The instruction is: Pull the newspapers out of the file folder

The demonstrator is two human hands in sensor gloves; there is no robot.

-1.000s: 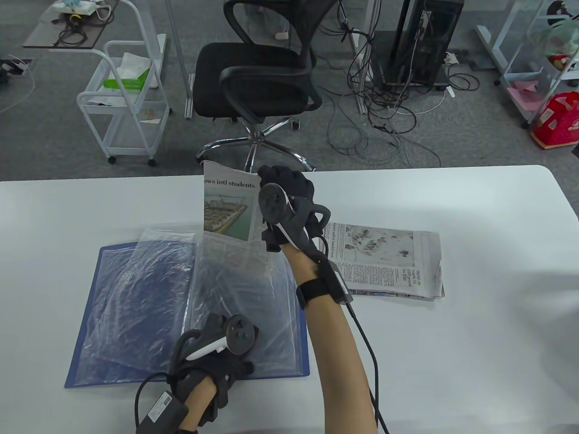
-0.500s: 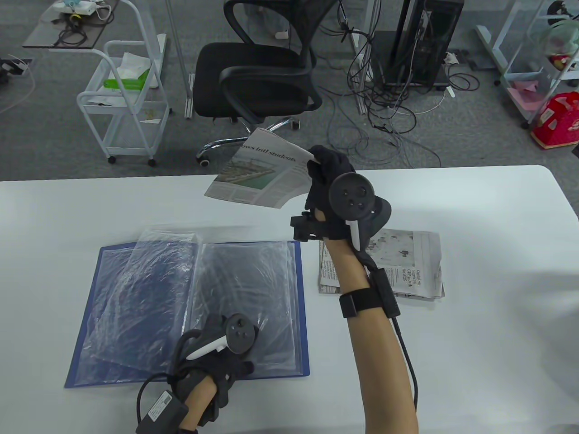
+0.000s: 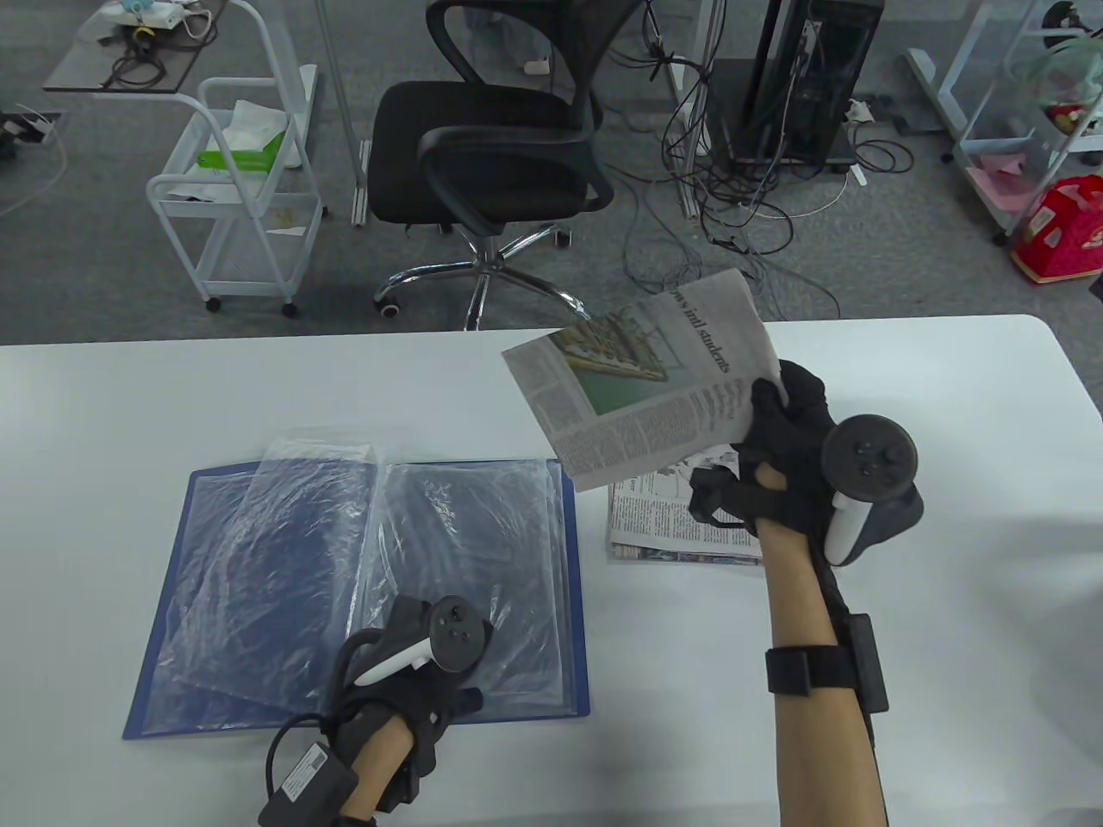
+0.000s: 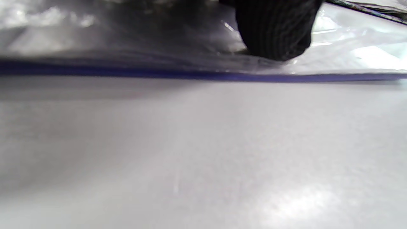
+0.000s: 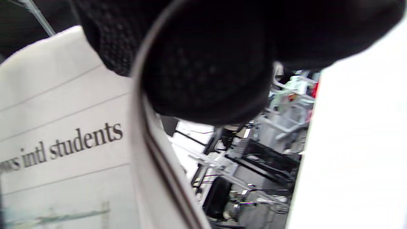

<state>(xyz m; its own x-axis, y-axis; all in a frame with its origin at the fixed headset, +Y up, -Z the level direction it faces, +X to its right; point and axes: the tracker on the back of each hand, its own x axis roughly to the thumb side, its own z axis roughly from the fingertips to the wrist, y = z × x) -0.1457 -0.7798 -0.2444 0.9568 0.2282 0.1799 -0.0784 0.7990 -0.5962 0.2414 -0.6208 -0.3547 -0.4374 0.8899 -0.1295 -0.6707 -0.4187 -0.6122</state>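
An open blue file folder (image 3: 164,603) with clear plastic sleeves (image 3: 465,534) lies at the table's left. My left hand (image 3: 414,680) rests on the sleeves near the folder's front edge; in the left wrist view a gloved finger (image 4: 276,28) presses on the plastic. My right hand (image 3: 775,413) grips a folded newspaper (image 3: 646,388) by its right edge and holds it in the air above a newspaper stack (image 3: 663,525) lying right of the folder. The right wrist view shows the held newspaper (image 5: 63,140) with a headline.
The white table (image 3: 948,603) stretches to the right. Behind its far edge stand a black office chair (image 3: 491,146), a white wire cart (image 3: 241,189) and tangled cables (image 3: 732,215) on the floor.
My right hand pulled the newspaper out of the sleeve, lifted it and carried it right, to above the newspaper stack. My left hand stayed on the folder.
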